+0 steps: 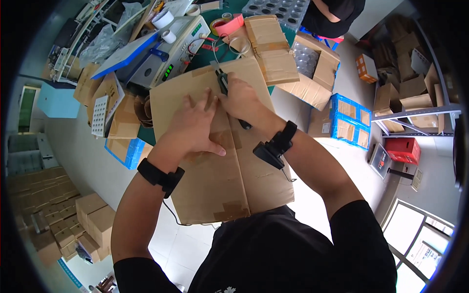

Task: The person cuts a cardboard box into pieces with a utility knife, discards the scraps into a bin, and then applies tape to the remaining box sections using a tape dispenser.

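A large closed cardboard box (210, 180) lies in front of my body, its lengthwise seam running toward me and pieces of brown tape on it. My left hand (193, 127) rests flat on the box's top, left of the seam, fingers spread and thumb pointing right. Beyond it, my right hand (242, 97) is wrapped round a dark green and black utility knife (222, 82). The knife's narrow metal tip points at the far edge of the box; its dark rear end shows below my palm. My right palm hides its middle.
Electronic instruments (168, 58) with lit displays crowd the far left of the green bench. Tape rolls (240, 44) and a folded cardboard piece (271, 49) lie beyond the box. An open carton (322, 73) and a blue-taped carton (349, 122) stand right. Another person (337, 14) is at the far right.
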The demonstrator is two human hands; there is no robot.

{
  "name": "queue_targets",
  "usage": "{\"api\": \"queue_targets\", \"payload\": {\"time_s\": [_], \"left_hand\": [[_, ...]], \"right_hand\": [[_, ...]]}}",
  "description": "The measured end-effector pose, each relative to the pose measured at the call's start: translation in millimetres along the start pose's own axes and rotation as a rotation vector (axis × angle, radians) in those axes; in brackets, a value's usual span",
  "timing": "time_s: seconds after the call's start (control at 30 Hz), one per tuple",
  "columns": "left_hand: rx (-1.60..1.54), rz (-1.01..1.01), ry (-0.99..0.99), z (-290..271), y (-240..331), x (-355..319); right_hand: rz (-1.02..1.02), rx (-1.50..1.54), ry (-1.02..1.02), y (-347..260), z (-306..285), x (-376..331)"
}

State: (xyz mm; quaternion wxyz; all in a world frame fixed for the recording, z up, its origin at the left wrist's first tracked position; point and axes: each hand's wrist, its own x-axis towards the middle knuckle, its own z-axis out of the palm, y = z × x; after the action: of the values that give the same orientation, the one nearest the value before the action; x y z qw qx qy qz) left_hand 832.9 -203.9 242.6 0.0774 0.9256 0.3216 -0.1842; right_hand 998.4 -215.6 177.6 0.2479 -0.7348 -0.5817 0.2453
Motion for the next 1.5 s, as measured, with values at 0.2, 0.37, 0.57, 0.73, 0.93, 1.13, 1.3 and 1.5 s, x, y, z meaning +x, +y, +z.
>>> {"api": "queue_targets", "payload": {"time_s": [0.2, 0.37, 0.57, 0.73, 0.93, 1.13, 1.3, 1.5], "left_hand": [[0.022, -0.036, -0.057, -9, 1, 14], [-0.002, -0.046, -0.049, -11, 2, 11], [-0.013, -0.036, -0.004, -3, -3, 6], [0.003, 0.009, 0.031, -6, -8, 4], [0.023, 0.058, 0.096, 10, -17, 16], [0.022, 0.041, 0.134, 13, -13, 12], [-0.021, 0.02, 0.092, 13, -14, 15], [-0.033, -0.029, 0.052, 10, -8, 17]], "right_hand": [[0.005, 0.112, -0.018, 0, -8, 0], [-0.014, -0.105, -0.114, -16, -15, 19], [-0.02, -0.258, -0.169, -37, -14, 18], [-0.076, -0.378, -0.174, -42, -14, 7], [0.028, -0.493, -0.183, -46, -11, -45], [0.076, -0.426, -0.173, -48, -11, -101], [0.122, -0.443, -0.192, -54, -5, -135], [0.142, -0.488, -0.211, -65, -7, -177]]}}
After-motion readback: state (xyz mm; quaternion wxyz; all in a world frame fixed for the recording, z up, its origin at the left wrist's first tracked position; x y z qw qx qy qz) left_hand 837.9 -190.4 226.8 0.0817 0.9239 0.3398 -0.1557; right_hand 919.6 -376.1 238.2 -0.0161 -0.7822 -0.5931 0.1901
